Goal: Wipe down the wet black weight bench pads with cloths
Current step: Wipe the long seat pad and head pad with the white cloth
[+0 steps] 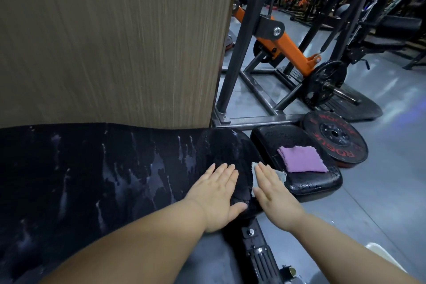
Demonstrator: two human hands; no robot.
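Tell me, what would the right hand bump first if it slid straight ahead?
Nothing on the long pad blocks it. The right hand, flat on the grey cloth, points across the wet end; beyond that, probably the metal frame; depth is unclear.

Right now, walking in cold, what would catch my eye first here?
The long black bench pad across the left, streaked with wet drips, stands out most. At its right end the left hand lies flat on the bare pad and the right hand presses a grey cloth. Beyond, a purple cloth lies on the smaller seat pad.
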